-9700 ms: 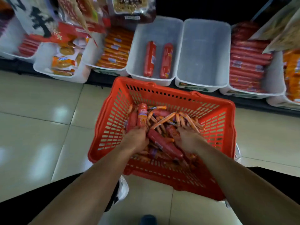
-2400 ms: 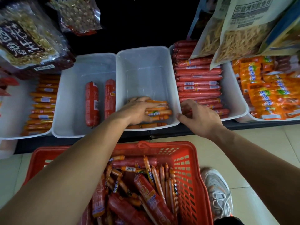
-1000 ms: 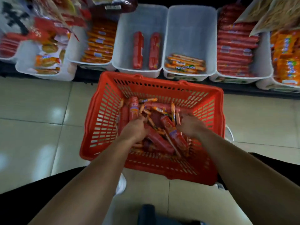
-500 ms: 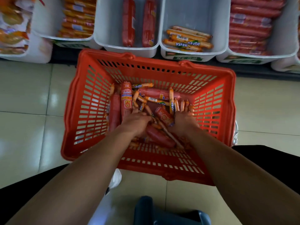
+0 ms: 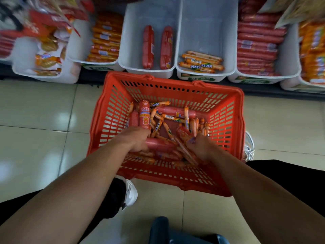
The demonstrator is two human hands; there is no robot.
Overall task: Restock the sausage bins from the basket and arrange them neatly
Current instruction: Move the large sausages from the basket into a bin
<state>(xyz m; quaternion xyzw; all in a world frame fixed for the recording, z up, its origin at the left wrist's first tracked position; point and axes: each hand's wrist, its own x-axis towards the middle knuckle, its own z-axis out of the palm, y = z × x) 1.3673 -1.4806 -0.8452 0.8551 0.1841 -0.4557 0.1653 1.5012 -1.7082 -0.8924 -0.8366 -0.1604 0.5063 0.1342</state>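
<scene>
A: hands?
B: left hand [image 5: 136,140], right hand [image 5: 200,147] both down in red slotted plastic basket [image 5: 112,111], fingers buried in loose sausage pile [image 5: 168,120]. Grip: can't tell.
A: bins?
B: white plastic bin [image 5: 207,29] beyond basket holds thin orange sausages [image 5: 200,63].

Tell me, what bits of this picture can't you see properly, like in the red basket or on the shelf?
In the head view:
- Fingers of the left hand and right hand: buried among loose wrapped sausages, grip unclear.
- Floor of the red plastic basket: covered by that pile.
- Top left, the hanging snack packets: motion-blurred, print unreadable.
- Far right, the orange packs: cut off by the frame edge.
</scene>
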